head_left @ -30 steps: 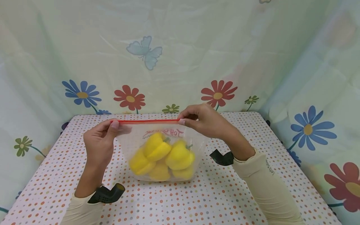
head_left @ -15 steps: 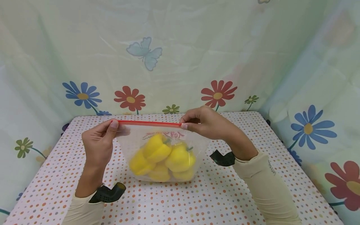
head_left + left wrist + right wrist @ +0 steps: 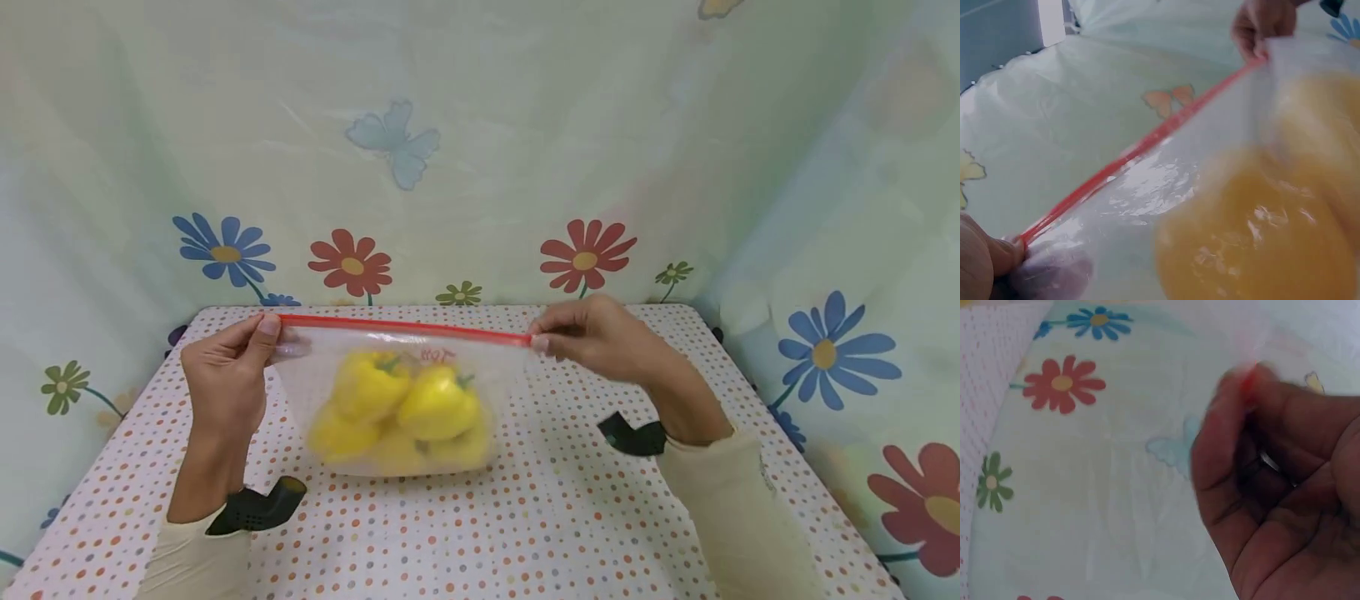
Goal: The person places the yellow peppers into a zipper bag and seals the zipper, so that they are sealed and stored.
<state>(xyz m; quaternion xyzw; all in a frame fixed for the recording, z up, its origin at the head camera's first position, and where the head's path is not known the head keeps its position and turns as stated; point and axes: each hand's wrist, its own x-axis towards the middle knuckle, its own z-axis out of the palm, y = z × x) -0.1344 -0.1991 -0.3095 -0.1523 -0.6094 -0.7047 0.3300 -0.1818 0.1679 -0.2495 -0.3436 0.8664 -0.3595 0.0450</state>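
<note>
A clear zip bag (image 3: 303,375) with a red zip strip (image 3: 405,326) along its top hangs between my hands. Several yellow bell peppers (image 3: 438,404) are inside it, heaped towards the bottom. My left hand (image 3: 225,379) pinches the strip's left end between thumb and fingers. At the other end, my right hand (image 3: 603,342) pinches the strip's right corner, blurred in the right wrist view. The strip is stretched straight, sloping slightly down to the right. Pink lettering shows faintly on the plastic. I cannot tell whether the bag's bottom touches the table.
A table with a dotted cloth (image 3: 450,550) lies under the bag. Behind it hangs a curtain (image 3: 480,167) printed with flowers and a butterfly, and more curtain stands at both sides. Black wrist cameras (image 3: 258,504) sit on both forearms.
My right hand has moved right along the red strip to its end. My left hand has drawn the bag to the left, and the peppers have swung with it.
</note>
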